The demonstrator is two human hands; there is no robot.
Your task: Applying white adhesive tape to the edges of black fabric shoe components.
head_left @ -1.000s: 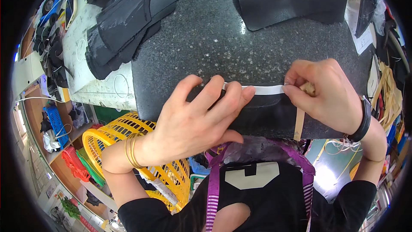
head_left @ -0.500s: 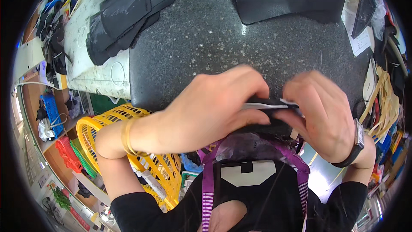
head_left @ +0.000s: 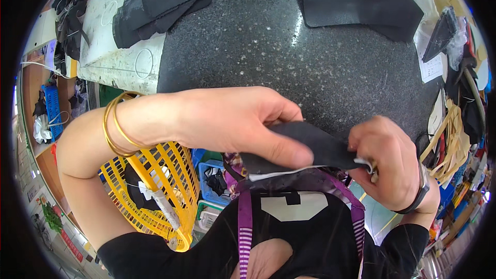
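Close to my body, both hands hold a piece of black sheet material [head_left: 315, 142] with a white lower edge. My left hand [head_left: 248, 124] grips its left part, thumb lying on top and the fingers behind it. At the right end, my right hand [head_left: 387, 163] pinches the piece near a white bit at the corner; its fingers are slightly blurred. Beyond them, the dark speckled worktop [head_left: 243, 51] carries a stack of black sheet pieces [head_left: 361, 0] at the far right and overlapping black pieces [head_left: 165, 0] at the far left.
A yellow plastic basket [head_left: 188, 181] stands below my left forearm, with a blue basket [head_left: 209, 188] beside it. Tan strips [head_left: 449, 134] hang at the right edge of the worktop. A white surface [head_left: 137, 54] adjoins on the left.
The black piece has turned from nearly edge-on to showing its broad face. My left hand has shifted left and my right hand lower, both still holding it.
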